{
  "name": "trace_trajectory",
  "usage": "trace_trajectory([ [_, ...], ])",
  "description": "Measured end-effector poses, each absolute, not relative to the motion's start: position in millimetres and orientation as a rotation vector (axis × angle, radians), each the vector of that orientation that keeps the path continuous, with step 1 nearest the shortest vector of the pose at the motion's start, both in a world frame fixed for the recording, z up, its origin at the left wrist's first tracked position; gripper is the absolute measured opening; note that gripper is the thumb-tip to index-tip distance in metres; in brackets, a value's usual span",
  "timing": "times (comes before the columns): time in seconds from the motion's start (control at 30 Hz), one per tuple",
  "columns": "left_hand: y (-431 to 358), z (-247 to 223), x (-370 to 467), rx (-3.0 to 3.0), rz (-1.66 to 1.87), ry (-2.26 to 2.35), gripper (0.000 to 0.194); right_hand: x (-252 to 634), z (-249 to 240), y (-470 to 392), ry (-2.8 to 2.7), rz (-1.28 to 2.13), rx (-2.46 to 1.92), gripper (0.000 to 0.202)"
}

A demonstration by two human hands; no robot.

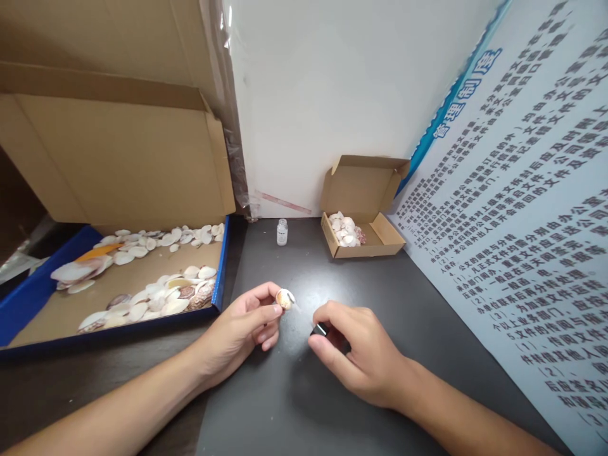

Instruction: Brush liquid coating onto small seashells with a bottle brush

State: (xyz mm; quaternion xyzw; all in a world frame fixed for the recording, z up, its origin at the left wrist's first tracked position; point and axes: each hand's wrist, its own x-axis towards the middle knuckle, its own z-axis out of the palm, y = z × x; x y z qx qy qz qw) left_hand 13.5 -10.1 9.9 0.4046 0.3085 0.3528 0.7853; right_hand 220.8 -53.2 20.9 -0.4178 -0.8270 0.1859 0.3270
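Note:
My left hand (251, 320) pinches a small seashell (284, 299) between thumb and fingertips above the dark tabletop. The shell is cream with orange-brown marks and a white edge, and a small dark mark shows near its top. Just to the right, apart from the shell, my right hand (356, 345) is closed around a small glossy black cap (320, 329). A faint pale streak lies between shell and cap; I cannot make out what it is. Farther back stands a small clear bottle (282, 232) with a white label, upright and with no cap on its neck.
At the left, a blue-edged cardboard box (142, 269) holds several rows of shells (142, 304) and one orange piece (97, 253). A smaller open carton (375, 250) with white shells (346, 228) stands at the back right. A printed panel (522, 221) leans along the right side.

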Motion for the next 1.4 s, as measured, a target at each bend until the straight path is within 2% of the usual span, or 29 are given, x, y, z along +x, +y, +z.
trace_trajectory([
  [0.67,-8.1,5.8,13.4,0.869,0.784,0.655,0.015,220.1,20.0,-51.5,-2.164,0.491,-1.074,0.017],
  [1.4,-11.4,7.0,14.5,0.874,0.812,0.673,0.021,219.7,20.1,-52.4,-2.224,0.565,-1.062,0.015],
])
